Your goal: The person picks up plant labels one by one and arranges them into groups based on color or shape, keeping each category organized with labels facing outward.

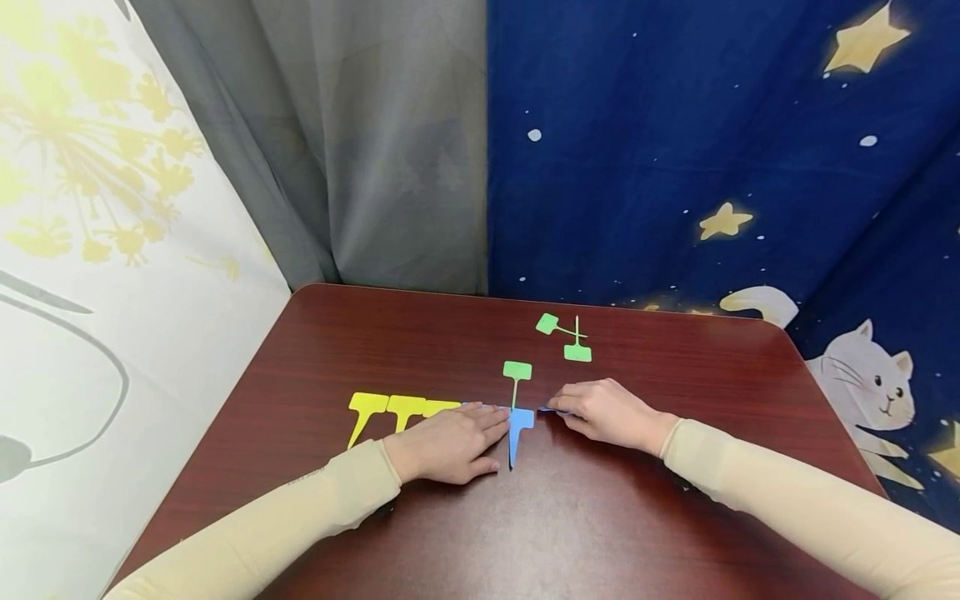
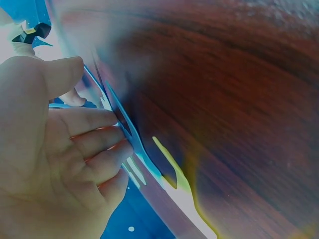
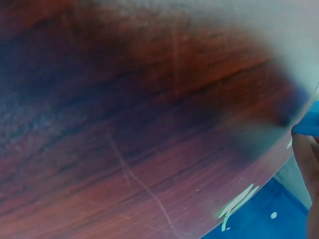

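Flat T-shaped plant labels lie in a row on the table. Yellow plant labels point(image 1: 368, 404) form its left part. My left hand point(image 1: 453, 443) rests on the row with fingers stretched out, covering part of it. Just right of its fingertips lies a blue plant label point(image 1: 522, 419), stem towards me. Between thumb and fingers, my right hand point(image 1: 609, 410) pinches another blue plant label point(image 3: 308, 124), mostly hidden by the fingers in the head view. A small gap separates it from the row. A green plant label point(image 1: 517, 371) lies above the row, its stem pointing down to the blue label.
Two more green plant labels, one tilted point(image 1: 547, 324) and one with its stem pointing away point(image 1: 577, 353), lie farther back with stems crossing. The brown table point(image 1: 570, 533) ends at a grey curtain point(image 1: 405, 167) and a blue curtain point(image 1: 637, 183).
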The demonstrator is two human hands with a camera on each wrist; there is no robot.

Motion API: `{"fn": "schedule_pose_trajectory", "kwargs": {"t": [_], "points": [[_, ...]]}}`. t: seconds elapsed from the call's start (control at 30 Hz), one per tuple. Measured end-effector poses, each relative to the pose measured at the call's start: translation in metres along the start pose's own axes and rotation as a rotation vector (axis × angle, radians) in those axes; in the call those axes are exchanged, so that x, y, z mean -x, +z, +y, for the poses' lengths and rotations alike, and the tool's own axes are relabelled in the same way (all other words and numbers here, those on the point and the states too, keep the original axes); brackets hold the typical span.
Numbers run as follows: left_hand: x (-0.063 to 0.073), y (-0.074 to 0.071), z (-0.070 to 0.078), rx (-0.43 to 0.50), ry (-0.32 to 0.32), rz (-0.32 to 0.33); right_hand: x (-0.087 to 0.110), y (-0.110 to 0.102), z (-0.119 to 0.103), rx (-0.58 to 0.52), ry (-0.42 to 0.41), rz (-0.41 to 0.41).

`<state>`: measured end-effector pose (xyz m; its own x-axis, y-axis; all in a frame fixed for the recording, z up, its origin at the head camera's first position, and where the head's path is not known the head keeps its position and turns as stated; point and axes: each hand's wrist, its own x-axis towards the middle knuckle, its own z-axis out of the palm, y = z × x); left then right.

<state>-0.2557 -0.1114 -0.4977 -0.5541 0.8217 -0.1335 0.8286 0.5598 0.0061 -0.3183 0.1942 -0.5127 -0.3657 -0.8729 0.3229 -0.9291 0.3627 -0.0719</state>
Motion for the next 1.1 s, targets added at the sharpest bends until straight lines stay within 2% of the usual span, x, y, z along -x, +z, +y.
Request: {"fn": "schedule_pose_trajectory", "kwargs": {"t": [0.27,0.5,0.6,0.77,0.93,1.1], "points": [[-0.001,-0.001,0.001,-0.004,-0.008,-0.009,0.001,0.003,-0.011,0.148,-0.065,-0.026],[-0.002,-0.002,0.002,-0.021,-0.013,-0.010,0.002,0.005,-0.017,0.380,-0.167,-0.085],[-0.002,-0.003,0.002,-0.024,-0.015,-0.011,0.001,0.005,-0.020,0.437,-0.179,-0.127],[-0.002,-0.006,0.002,-0.029,-0.014,-0.005,-0.004,0.001,-0.025,0.437,-0.150,-0.184],[-0.002,-0.005,0.003,-0.018,-0.013,-0.008,-0.006,-0.003,-0.027,0.352,-0.102,-0.211],[-0.003,-0.003,0.003,-0.019,-0.015,-0.005,-0.005,-0.004,-0.026,0.293,-0.058,-0.202]]}}
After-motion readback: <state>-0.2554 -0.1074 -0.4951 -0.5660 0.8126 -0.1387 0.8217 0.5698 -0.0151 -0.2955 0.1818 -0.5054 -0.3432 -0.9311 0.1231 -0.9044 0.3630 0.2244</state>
